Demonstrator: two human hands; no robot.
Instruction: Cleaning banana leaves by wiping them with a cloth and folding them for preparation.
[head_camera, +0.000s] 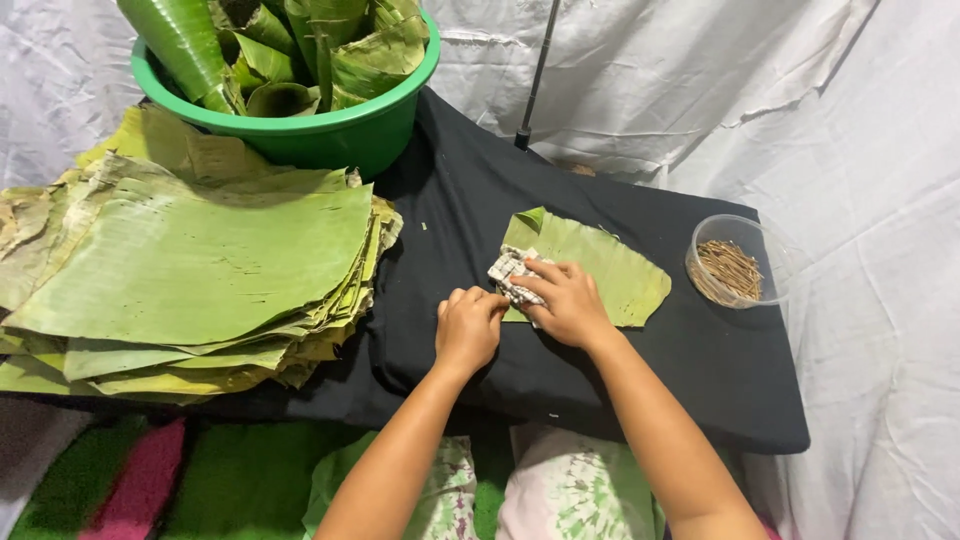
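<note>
Hands — left (467, 327), right (570, 303) — press patterned cloth (510, 272) onto banana leaf (610, 265)

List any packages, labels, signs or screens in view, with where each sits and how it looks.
No labels, signs or screens show; two open containers only.
Green tub: far left of the black cloth, round, full of rolled leaves.
Clear plastic cup: far right, round, holding thin brown sticks.
Patterned cloth: white and grey, crumpled, between the left hand and right hand, on a leaf piece.
</note>
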